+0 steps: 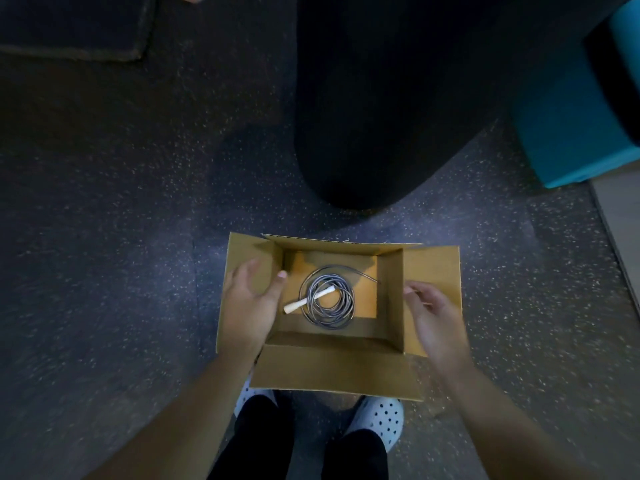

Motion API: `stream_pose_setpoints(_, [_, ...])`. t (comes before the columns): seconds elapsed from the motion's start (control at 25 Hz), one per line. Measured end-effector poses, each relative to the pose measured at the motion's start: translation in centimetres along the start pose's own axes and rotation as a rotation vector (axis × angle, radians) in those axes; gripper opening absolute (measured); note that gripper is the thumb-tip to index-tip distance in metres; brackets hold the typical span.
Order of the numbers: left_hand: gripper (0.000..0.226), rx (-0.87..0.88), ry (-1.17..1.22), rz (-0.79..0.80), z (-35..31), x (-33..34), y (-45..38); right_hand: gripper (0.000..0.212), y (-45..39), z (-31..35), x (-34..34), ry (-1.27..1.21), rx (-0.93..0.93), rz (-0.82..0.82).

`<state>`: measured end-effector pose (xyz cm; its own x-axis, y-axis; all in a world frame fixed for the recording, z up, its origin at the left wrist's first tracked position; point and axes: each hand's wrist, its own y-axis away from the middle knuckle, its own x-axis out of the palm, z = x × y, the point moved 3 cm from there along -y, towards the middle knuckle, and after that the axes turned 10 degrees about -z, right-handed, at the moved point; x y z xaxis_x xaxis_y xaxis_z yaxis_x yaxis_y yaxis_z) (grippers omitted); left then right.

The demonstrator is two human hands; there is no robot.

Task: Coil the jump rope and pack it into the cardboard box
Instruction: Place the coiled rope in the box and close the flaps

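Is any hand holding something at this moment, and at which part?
Nothing is held. The coiled jump rope lies free in the cardboard box. The left hand and right hand are open over the side flaps.

Dark speckled floor (121,271) with an open cardboard box (332,375) resting on it.

The floor is dark grey with pale flecks. The cardboard box sits on it near the bottom centre, all four flaps folded outward. Just below the box, a pair of white perforated clogs (381,419) stands on the floor. A large black shape (381,116) rests on the floor beyond the box. A teal block (571,133) sits at the right, and a dark mat (69,26) lies at the upper left.
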<state>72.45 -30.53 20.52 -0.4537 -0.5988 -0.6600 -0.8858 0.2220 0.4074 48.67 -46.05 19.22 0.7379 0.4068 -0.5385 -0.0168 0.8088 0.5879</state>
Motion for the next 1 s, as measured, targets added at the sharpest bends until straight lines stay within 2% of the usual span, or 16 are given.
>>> stream_pose_setpoints(0.04, [0.061, -0.021, -0.057, -0.096, 1.0, -0.2, -0.8, 0.033, -1.1, -1.2, -1.2, 0.127, 0.005, -0.087])
stream_pose_setpoints(0.12, [0.076, -0.096, -0.157, -0.243, 3.2, -0.4, -2.5, 0.059, -3.1, -3.4, -3.2, 0.409, 0.015, -0.205])
stream_pose_setpoints(0.2, [0.091, -0.205, -0.157, -0.215, 5.9, 0.5, -3.5, 0.09, -4.3, -5.3, -4.0, 0.459, 0.099, -0.194])
stream_pose_setpoints(0.24, [0.092, -0.225, -0.147, -0.164, 7.0, 1.1, -3.6, 0.097, -4.4, -5.6, -4.0, 0.405, 0.138, -0.154])
stream_pose_setpoints(0.28, [0.087, -0.206, -0.132, -0.12, 7.9, 1.7, -3.4, 0.097, -4.2, -6.0, -3.8, 0.318, 0.158, -0.118])
stream_pose_setpoints(0.36, [0.068, -0.134, -0.124, -0.077, 7.7, 2.7, -1.6, 0.083, -2.2, -5.7, -2.4, 0.196, 0.107, -0.073])
stream_pose_setpoints(0.44, [0.056, -0.055, -0.175, -0.003, 6.6, 3.9, 0.8, 0.072, 0.5, -5.0, 0.1, 0.215, -0.003, -0.003])
stream_pose_setpoints(0.56, [0.053, 0.189, -0.373, 0.321, 6.7, 7.4, 3.0, 0.067, 1.9, -4.5, 4.2, 0.3, -0.155, 0.144])
stream_pose_setpoints(0.64, [0.054, 0.304, -0.496, 0.431, 7.1, 9.4, 2.4, 0.062, 1.1, -4.7, 6.3, 0.403, -0.204, 0.2])
stream_pose_setpoints(0.88, [0.061, 0.569, -0.839, 0.499, 9.3, 13.6, -1.9, 0.059, -4.2, -8.3, 11.2, 0.626, -0.317, 0.304])
stream_pose_setpoints(1.0, [0.07, 0.649, -1.075, 0.498, 11.3, 15.3, -3.3, 0.061, -6.4, -10.0, 13.4, 0.611, -0.363, 0.323])
